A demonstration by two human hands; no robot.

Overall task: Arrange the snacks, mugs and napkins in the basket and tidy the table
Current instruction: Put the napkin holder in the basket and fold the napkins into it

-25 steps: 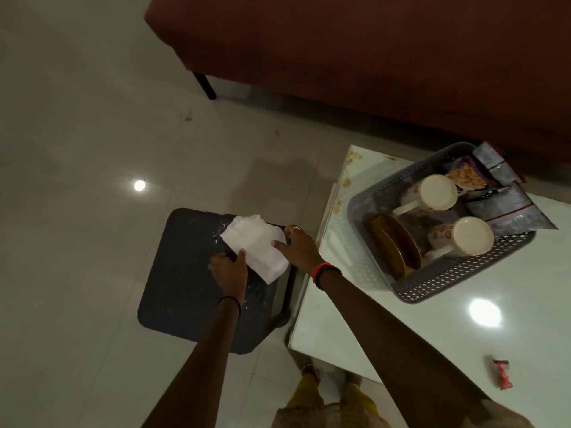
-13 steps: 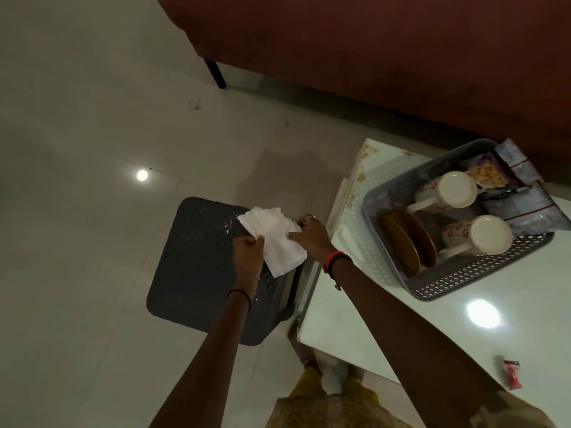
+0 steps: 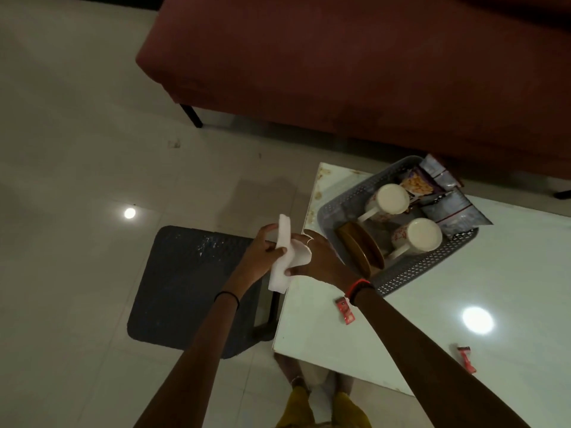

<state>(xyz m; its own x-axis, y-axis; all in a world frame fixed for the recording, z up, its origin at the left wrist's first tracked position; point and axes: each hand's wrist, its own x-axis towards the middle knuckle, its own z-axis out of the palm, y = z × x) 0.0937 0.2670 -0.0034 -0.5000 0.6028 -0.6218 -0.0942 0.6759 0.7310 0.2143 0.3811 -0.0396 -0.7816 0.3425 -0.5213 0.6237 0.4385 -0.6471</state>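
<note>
**White napkin held upright between both hands**

The napkin [image 3: 282, 257] hangs as a folded, upright strip, seen over the right edge of the dark stool [image 3: 191, 279] and just beside the left edge of the white table [image 3: 401, 319]. The left hand [image 3: 262, 253] grips its upper half, fingers curled around the fold with the thumb laid across the near face. The right hand [image 3: 321, 261] pinches the lower right flap: its thumb presses the paper from the front, while the other fingers sit behind, slightly parted, one of them wearing a ring.

To the right, the grey perforated basket [image 3: 432, 267] stands on the table. Inside it lie two cream mugs [image 3: 391, 200] on their sides, brown plates [image 3: 360, 251] leaning on edge at the near-left end, and several snack packets [image 3: 454, 211] stacked against the far end, some jutting over the rim.

Two small red wrappers [image 3: 345, 310] lie loose on the table, one just beside the right wrist, the other near the table's front edge. A red sofa [image 3: 340, 72] stands behind.
</note>
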